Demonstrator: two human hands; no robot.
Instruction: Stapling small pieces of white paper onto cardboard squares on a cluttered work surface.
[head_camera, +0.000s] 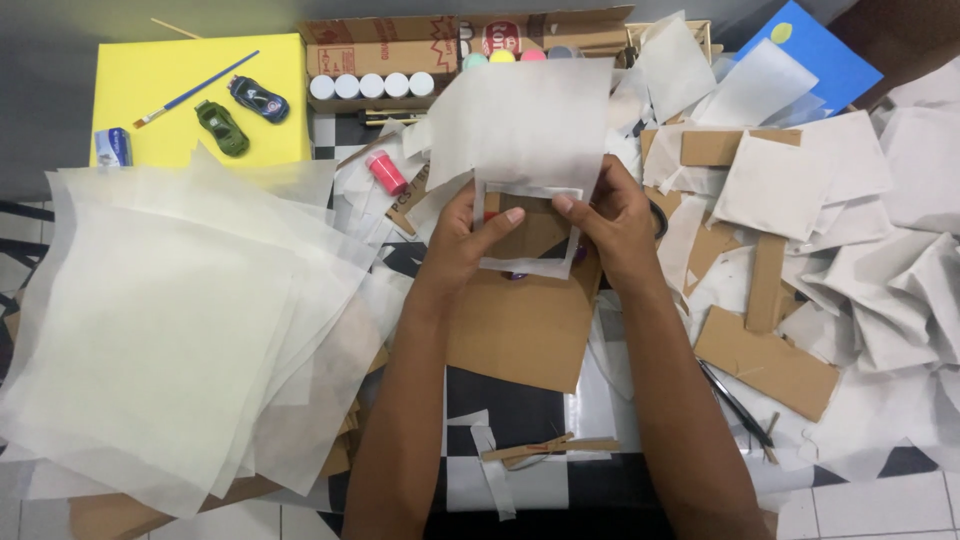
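At frame centre, my left hand (470, 240) and right hand (610, 225) clamp fingers on a cardboard frame (528, 232); white paper (520, 120) partly covers it, lower edges apparently still loose; paper stack (160, 330) lower left.

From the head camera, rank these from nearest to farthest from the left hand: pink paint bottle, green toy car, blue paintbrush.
Measured from the left hand:
1. Pink paint bottle, just up and left of it.
2. Green toy car, farther left on the yellow board.
3. Blue paintbrush, farthest, at upper left on the board.
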